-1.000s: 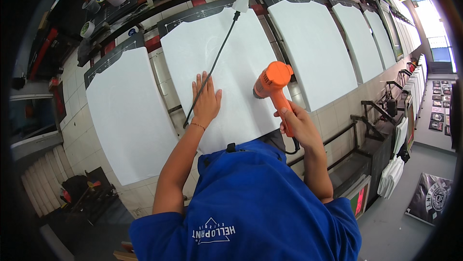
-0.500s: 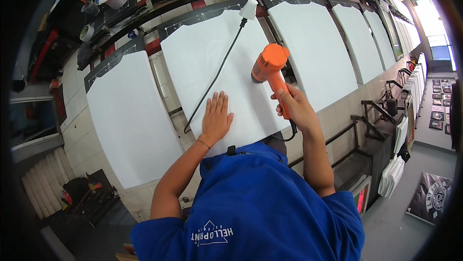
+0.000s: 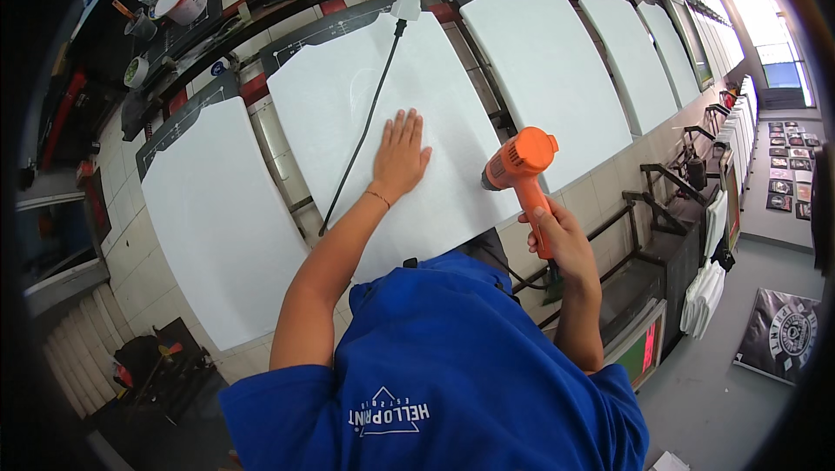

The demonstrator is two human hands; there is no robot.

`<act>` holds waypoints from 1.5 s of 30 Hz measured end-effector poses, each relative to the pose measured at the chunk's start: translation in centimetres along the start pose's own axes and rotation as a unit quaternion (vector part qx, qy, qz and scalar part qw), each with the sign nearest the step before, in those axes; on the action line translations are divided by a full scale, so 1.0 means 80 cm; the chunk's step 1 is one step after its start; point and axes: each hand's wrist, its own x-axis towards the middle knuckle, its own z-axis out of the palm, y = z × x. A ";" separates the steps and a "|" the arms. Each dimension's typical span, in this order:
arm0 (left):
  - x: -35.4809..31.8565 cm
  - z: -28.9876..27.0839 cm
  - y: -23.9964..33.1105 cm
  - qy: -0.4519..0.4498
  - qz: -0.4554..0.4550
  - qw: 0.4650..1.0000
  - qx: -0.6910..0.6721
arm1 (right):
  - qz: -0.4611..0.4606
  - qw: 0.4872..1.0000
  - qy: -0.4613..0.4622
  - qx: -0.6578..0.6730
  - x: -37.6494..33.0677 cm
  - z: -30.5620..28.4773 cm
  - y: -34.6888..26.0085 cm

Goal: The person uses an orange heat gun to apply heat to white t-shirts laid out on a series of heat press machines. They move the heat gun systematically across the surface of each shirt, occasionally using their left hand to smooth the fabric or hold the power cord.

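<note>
My left hand (image 3: 401, 158) lies flat, fingers stretched out, on the white fabric panel (image 3: 435, 80) spread over a dark board in front of me. In my right hand (image 3: 564, 240) is an orange heat gun (image 3: 524, 162), gripped by its handle. Its nozzle points left and down over the panel's right edge, apart from the fabric. A black cord (image 3: 370, 119) runs across the panel from a white socket block (image 3: 406, 3) at the far edge. Another stretch of cord drops from the heat gun's handle toward my waist.
More white panels on boards stand on both sides, including one at the left (image 3: 217, 210) and one at the right (image 3: 548, 80). Tubs and cups (image 3: 181, 0) stand at the far left. Black metal brackets (image 3: 665, 197) and hanging white cloths (image 3: 704, 297) are on the right.
My left hand has slid farther up the panel. My right hand has brought the heat gun nearer to me and to the right, toward the panel's edge.
</note>
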 end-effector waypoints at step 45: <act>-0.072 -0.043 -0.049 0.016 -0.139 0.989 0.043 | -0.045 0.998 -0.035 0.014 0.054 0.038 -0.035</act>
